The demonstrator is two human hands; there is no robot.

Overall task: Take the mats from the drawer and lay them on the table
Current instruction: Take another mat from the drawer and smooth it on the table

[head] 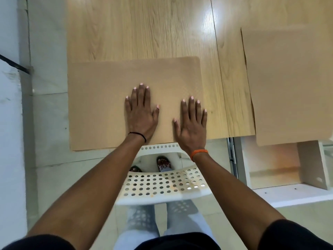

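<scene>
A tan mat (100,105) lies flat at the near left corner of the wooden table (144,29). Its near edge hangs slightly past the table's front edge. My left hand (141,112) presses on the middle of this mat with straight fingers. My right hand (191,123) lies flat on the mat's right edge, its outer fingers reaching onto the bare wood. A second tan mat (288,83) lies on the table to the right, its near edge overhanging an open white drawer (273,163).
A white perforated chair (162,184) stands between me and the table, with my legs behind it. Pale floor tiles (48,123) and a wall lie to the left. The far half of the tabletop is bare wood.
</scene>
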